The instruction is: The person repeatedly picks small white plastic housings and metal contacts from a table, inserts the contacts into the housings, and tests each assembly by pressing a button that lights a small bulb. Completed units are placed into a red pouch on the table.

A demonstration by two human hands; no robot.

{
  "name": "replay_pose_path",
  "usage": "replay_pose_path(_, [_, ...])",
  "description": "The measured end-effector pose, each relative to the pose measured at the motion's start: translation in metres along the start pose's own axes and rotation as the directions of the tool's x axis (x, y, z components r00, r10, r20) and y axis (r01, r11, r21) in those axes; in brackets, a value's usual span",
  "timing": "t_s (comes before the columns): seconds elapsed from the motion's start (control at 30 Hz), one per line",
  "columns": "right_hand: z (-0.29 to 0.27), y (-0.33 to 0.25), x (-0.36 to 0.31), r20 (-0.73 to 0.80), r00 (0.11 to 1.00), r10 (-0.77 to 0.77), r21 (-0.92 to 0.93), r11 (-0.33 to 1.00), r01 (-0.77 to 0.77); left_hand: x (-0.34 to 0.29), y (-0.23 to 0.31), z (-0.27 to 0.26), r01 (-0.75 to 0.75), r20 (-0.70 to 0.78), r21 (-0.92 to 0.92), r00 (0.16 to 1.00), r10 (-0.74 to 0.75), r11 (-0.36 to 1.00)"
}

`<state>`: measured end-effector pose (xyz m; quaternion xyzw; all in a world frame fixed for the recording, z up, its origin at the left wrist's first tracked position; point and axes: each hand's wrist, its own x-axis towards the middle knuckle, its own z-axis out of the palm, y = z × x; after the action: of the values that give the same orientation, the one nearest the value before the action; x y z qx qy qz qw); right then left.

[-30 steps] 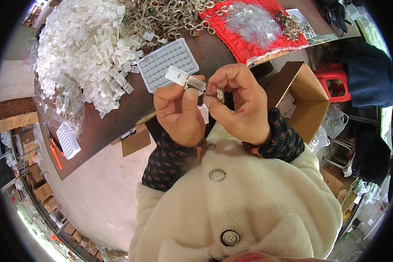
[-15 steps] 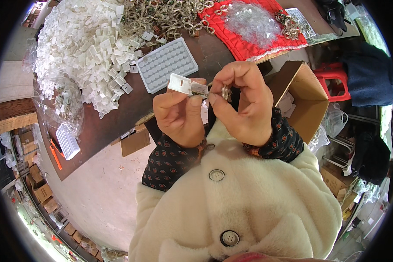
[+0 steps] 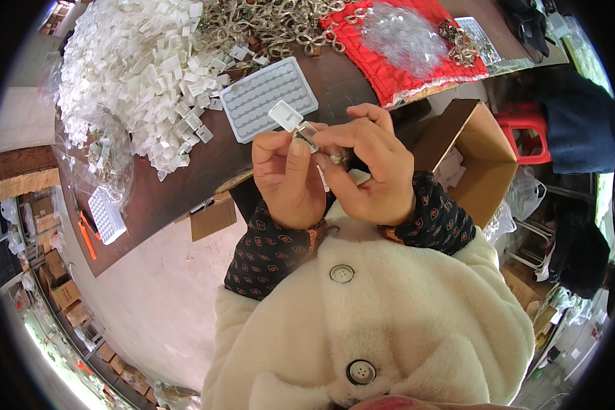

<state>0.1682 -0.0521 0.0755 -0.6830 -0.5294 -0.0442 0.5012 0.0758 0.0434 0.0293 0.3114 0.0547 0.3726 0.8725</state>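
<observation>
Between thumb and fingers, my left hand [image 3: 285, 181] pinches a small white hinged plastic case [image 3: 285, 116] with its lid standing up. The thumb covers part of the case's lower half. My right hand [image 3: 376, 167] reaches in from the other side, its index finger and thumb at the lower half of the case. A small shiny metallic piece [image 3: 337, 158] shows within the curled right fingers, mostly hidden, its shape hard to make out. Just beyond the hands lies a pale grey tray [image 3: 253, 96] with rows of moulded hollows.
White cases [image 3: 137, 75] heap up at far left, beside looped metallic pieces [image 3: 266, 24]. Clear plastic pieces [image 3: 403, 41] lie on red quilted cloth [image 3: 369, 68]. Orange-handled pliers [image 3: 87, 236] and a small white tray [image 3: 107, 216] sit left. A cardboard box [image 3: 488, 171] stands right.
My right hand has shifted left, and its index finger now presses at the case. The case has tilted in my left hand, its lid turned. The shiny piece is more hidden.
</observation>
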Motion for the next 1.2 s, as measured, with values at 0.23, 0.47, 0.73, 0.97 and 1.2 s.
replay_pose_path(0.23, [0.001,0.006,-0.006,0.111,0.986,0.125,0.253,0.956,-0.149,-0.015,0.015,-0.027,0.067,-0.045,0.154,0.997,-0.061,0.986])
replay_pose_path(0.47, [0.027,0.038,0.019,0.109,0.964,0.241,0.062,0.967,-0.248,-0.025,0.032,-0.068,0.077,-0.204,0.088,0.977,-0.058,0.993])
replay_pose_path(0.73, [0.097,0.063,0.075,0.114,0.993,0.001,-0.113,0.994,0.012,-0.011,0.041,-0.08,0.038,-0.282,0.072,0.959,-0.016,0.997])
replay_pose_path(0.97, [0.123,0.079,0.088,0.264,0.961,0.079,-0.301,0.954,0.004,0.003,0.055,-0.088,0.1,-0.242,-0.04,0.964,-0.107,0.994])
replay_pose_path(1.2, [0.114,0.058,0.089,0.255,0.965,0.054,-0.128,0.992,-0.022,0.013,0.059,-0.084,0.089,-0.241,-0.102,0.964,-0.111,0.991])
